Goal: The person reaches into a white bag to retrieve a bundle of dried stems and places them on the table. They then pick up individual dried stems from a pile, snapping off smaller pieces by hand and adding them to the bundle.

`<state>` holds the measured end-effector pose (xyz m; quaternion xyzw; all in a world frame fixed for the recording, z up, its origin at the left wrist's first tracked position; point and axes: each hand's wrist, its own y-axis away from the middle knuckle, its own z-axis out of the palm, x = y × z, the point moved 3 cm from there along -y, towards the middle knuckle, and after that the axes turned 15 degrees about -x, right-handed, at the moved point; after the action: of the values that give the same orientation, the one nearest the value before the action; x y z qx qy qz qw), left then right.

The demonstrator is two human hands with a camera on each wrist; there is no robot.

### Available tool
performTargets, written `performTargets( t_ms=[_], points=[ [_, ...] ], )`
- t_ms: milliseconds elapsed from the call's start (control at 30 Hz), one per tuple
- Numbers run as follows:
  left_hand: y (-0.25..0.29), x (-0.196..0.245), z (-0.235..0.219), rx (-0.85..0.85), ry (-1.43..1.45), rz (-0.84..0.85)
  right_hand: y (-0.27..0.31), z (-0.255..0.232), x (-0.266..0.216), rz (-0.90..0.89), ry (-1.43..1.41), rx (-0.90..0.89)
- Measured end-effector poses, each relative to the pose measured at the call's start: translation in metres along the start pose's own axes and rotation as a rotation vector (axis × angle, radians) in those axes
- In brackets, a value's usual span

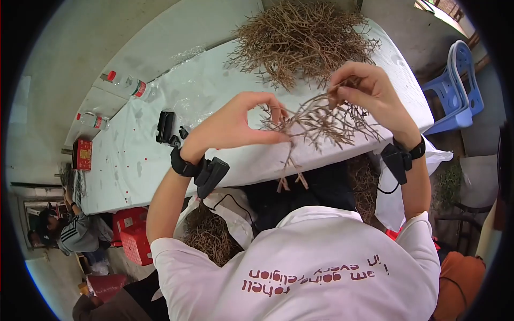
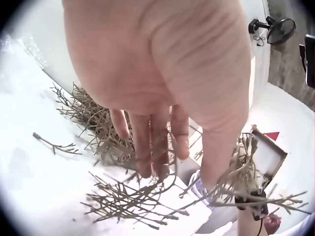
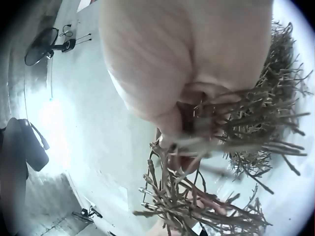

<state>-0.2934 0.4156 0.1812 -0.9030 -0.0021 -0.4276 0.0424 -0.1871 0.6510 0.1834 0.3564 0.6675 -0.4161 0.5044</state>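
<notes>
My right hand pinches a bunch of dry brown branching twigs between thumb and fingertips, above the near edge of the table. The bunch spreads leftward and hangs below the fingers. On its left side is my left hand, thumb and fingers parted around the twig ends. In the left wrist view the fingers reach down, fairly straight, among thin stems. A large heap of the same twigs lies at the back of the table, beyond both hands. The right wrist view shows stems sticking out from under the curled fingers.
The table has a white cover. Two red-capped bottles, a black device and a red box stand to the left. White sacks of twigs sit below the near edge. Blue stools are at right; another person sits far left.
</notes>
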Motion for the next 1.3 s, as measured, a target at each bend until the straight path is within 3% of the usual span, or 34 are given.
performTargets(
  t_ms=[133, 267, 400, 500, 533, 600, 667, 800, 933, 1033, 1167, 1300],
  points=[
    [0.005, -0.014, 0.017, -0.131, 0.219, -0.129, 0.025, -0.018, 0.009, 0.029, 0.014, 0.063],
    [0.008, -0.013, 0.031, -0.002, 0.454, -0.091, 0.055, -0.032, 0.023, 0.145, 0.013, 0.099],
    [0.006, -0.021, 0.041, 0.154, 0.74, -0.2, 0.069, -0.038, 0.035, 0.328, 0.11, 0.096],
    [-0.001, -0.033, 0.049, 0.188, 0.661, -0.26, 0.074, -0.021, 0.024, 0.263, 0.826, 0.151],
    [-0.004, -0.035, 0.052, 0.186, 0.665, -0.262, 0.068, -0.014, 0.018, 0.267, 0.823, 0.15],
    [-0.012, -0.036, 0.058, 0.244, 0.706, -0.213, 0.047, 0.005, -0.003, 0.066, 0.594, 0.105],
    [-0.02, -0.036, 0.063, 0.259, 0.731, -0.184, 0.03, 0.03, 0.012, 0.012, 0.465, 0.025],
    [-0.023, -0.036, 0.063, 0.41, 0.815, -0.138, 0.008, 0.048, 0.044, 0.19, 0.44, -0.07],
    [-0.013, -0.036, 0.069, 0.318, 0.865, -0.243, 0.003, 0.047, 0.061, 0.339, 0.206, -0.158],
    [-0.008, -0.043, 0.082, 0.129, 0.921, -0.471, 0.0, 0.044, 0.054, 0.323, 0.196, -0.104],
    [-0.011, -0.041, 0.088, 0.084, 0.711, -0.295, 0.001, 0.047, 0.055, 0.388, 0.379, -0.207],
    [-0.01, -0.038, 0.086, -0.061, 0.8, -0.455, 0.002, 0.051, 0.055, 0.346, 0.42, -0.221]
  ],
)
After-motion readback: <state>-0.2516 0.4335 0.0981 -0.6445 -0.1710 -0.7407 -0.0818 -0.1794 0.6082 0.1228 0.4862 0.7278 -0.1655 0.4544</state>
